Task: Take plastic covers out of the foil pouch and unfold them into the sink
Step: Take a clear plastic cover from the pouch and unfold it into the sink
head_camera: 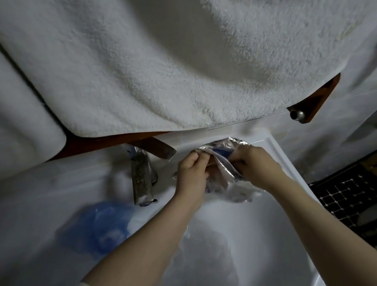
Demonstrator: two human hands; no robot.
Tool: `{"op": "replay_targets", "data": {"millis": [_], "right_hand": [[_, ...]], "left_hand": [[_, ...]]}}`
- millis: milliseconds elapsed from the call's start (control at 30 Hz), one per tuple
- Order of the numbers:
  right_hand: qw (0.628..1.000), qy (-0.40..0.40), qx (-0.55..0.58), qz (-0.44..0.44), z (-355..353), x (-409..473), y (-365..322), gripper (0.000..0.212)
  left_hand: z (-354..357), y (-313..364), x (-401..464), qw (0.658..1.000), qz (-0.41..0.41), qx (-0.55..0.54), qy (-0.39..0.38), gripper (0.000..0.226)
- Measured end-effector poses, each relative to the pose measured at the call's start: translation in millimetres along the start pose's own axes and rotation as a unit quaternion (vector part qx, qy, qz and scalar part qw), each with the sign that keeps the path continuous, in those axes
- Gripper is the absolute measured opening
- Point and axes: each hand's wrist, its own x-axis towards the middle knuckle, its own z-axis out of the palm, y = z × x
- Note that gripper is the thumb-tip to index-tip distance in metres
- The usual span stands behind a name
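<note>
Above the far side of the white sink [282,154], both hands hold a crinkled silver foil pouch [222,149]. My left hand [190,176] pinches the pouch's left edge. My right hand [259,166] grips its right side. Clear plastic covers [237,195] hang bunched below the pouch, between my wrists. More clear, crumpled plastic [206,248] lies in the basin under my forearms. A blue plastic cover [98,226] lies at the sink's left side.
White towels [172,61] hang from a wooden rail across the top of the view. A metal tap [142,180] stands left of my hands. A dark tiled floor [348,196] and some white objects lie to the right.
</note>
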Motion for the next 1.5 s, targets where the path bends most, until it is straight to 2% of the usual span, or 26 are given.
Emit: {"op": "replay_targets", "data": {"millis": [100, 167, 267, 333, 400, 467, 567, 600, 667, 733, 767, 833, 900, 967, 1000, 1033, 1100, 1167, 1233, 1300, 1333, 1400, 1467, 1500], "right_hand": [[0.999, -0.036, 0.015, 0.000, -19, 7, -8, 0.038], [1.000, -0.024, -0.008, -0.013, -27, 13, -9, 0.039], [0.981, 0.083, -0.166, -0.051, -29, 27, -5, 0.017], [0.970, 0.167, -0.175, -0.022, -25, 38, -3, 0.004], [0.961, 0.240, -0.134, 0.010, -24, 45, -10, 0.025], [0.955, 0.267, -0.128, -0.007, -22, 50, -18, 0.029], [0.967, 0.206, -0.147, 0.037, -4, 51, -21, 0.016], [0.972, 0.177, -0.142, 0.055, 2, 51, -20, 0.020], [0.972, 0.158, -0.151, 0.091, 9, 48, -16, 0.030], [0.965, 0.184, -0.158, 0.101, 13, 46, -14, 0.019], [0.965, 0.198, -0.144, 0.092, 14, 44, -13, 0.020], [0.959, 0.243, -0.138, 0.050, 16, 34, -15, 0.026], [0.946, 0.291, -0.133, -0.042, 18, 20, -22, 0.028], [0.944, 0.281, -0.108, -0.133, 26, 5, -30, 0.030], [0.945, 0.262, -0.097, -0.170, 31, -5, -35, 0.029], [0.951, 0.231, -0.085, -0.188, 37, -15, -40, 0.025], [0.969, 0.164, -0.034, -0.180, 52, -35, -48, 0.022], [0.990, 0.042, 0.056, -0.119, 64, -53, -54, 0.030], [0.984, -0.126, 0.115, -0.057, 72, -65, -54, 0.047], [0.968, -0.229, 0.099, -0.040, 81, -74, -56, 0.061], [0.968, -0.235, 0.069, -0.050, 83, -75, -57, 0.057], [0.978, -0.197, 0.006, -0.069, 83, -75, -59, 0.032], [0.986, -0.149, 0.031, -0.065, 76, -75, -64, 0.013], [0.985, -0.138, 0.088, -0.051, 70, -76, -68, 0.015]], "left_hand": [[2, 11, 3, 0.998, 0.023, -0.047, 0.025, 0.020], [2, 13, 8, 0.996, 0.027, -0.072, 0.041, 0.019], [-2, 12, 14, 0.994, 0.010, -0.098, 0.040, 0.014], [-7, 9, 15, 0.996, 0.013, -0.085, -0.006, 0.026], [-18, 3, 13, 0.997, 0.052, 0.013, -0.056, 0.050], [-34, 1, 9, 0.976, 0.087, 0.177, -0.097, 0.055], [-64, -5, 4, 0.903, 0.084, 0.382, -0.175, 0.037], [-73, -9, 0, 0.869, 0.074, 0.442, -0.210, 0.034], [-88, -21, -10, 0.773, 0.059, 0.573, -0.266, 0.044], [-100, -34, -16, 0.665, 0.058, 0.691, -0.279, 0.064], [-106, -40, -17, 0.625, 0.060, 0.728, -0.276, 0.072], [-117, -48, -17, 0.583, 0.057, 0.765, -0.266, 0.083], [-124, -54, -16, 0.553, 0.035, 0.791, -0.260, 0.080], [-127, -56, -18, 0.515, 0.014, 0.815, -0.265, 0.059], [-129, -57, -21, 0.509, 0.003, 0.818, -0.268, 0.043], [-130, -58, -24, 0.526, -0.011, 0.806, -0.272, 0.030], [-133, -57, -32, 0.605, -0.024, 0.748, -0.272, 0.020], [-129, -52, -44, 0.679, 0.001, 0.682, -0.271, 0.018], [-123, -44, -59, 0.734, 0.029, 0.620, -0.276, 0.016], [-116, -32, -74, 0.775, 0.054, 0.568, -0.270, 0.011], [-114, -23, -81, 0.794, 0.063, 0.545, -0.261, 0.010], [-114, -6, -89, 0.827, 0.077, 0.504, -0.239, 0.009], [-119, 10, -94, 0.847, 0.092, 0.480, -0.210, 0.010], [-123, 18, -96, 0.865, 0.091, 0.454, -0.196, 0.013]]}}
